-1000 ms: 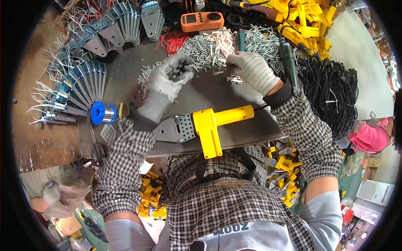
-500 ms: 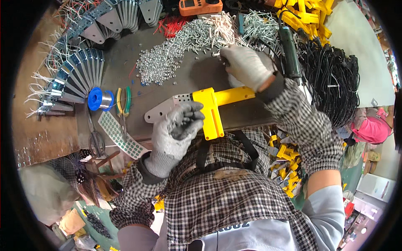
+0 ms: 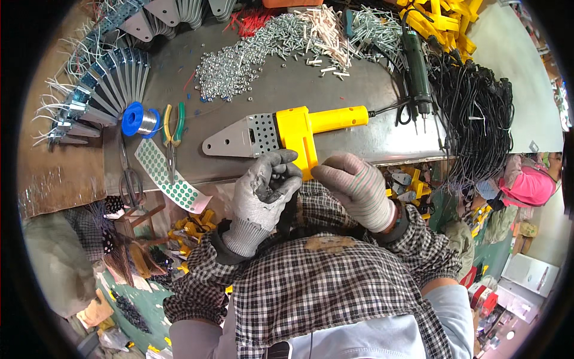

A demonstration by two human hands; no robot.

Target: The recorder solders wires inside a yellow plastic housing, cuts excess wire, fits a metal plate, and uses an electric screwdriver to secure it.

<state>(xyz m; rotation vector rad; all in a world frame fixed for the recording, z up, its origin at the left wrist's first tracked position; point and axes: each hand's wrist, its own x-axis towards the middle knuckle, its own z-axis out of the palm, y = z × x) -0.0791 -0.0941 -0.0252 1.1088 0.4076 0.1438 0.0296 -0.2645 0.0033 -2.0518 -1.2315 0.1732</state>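
A tool with a yellow plastic body and handle [image 3: 297, 139] lies on the bench edge. Its pointed grey metal plate [image 3: 239, 139] faces left, and a black cord leaves the handle end on the right. My left hand [image 3: 266, 194], in a grey coated glove, is curled close beside the near part of the yellow body. My right hand [image 3: 356, 188], in a pale striped glove, has its fingers pressed together at the body's near right edge. What either hand holds, if anything, is too small or hidden to make out.
Nuts [image 3: 224, 75], screws [image 3: 281, 36] and pale sleeves [image 3: 326, 33] are heaped behind. A green electric screwdriver [image 3: 416, 75] hangs right, by black cords [image 3: 472, 113]. Leftward are a solder spool [image 3: 140, 121], pliers [image 3: 174, 134], scissors [image 3: 130, 182], a sticker sheet [image 3: 170, 179] and metal plates [image 3: 125, 75].
My right hand has come back from the heap of small parts to the near end of the yellow body. My left hand stays beside the tool, its fingers still curled.
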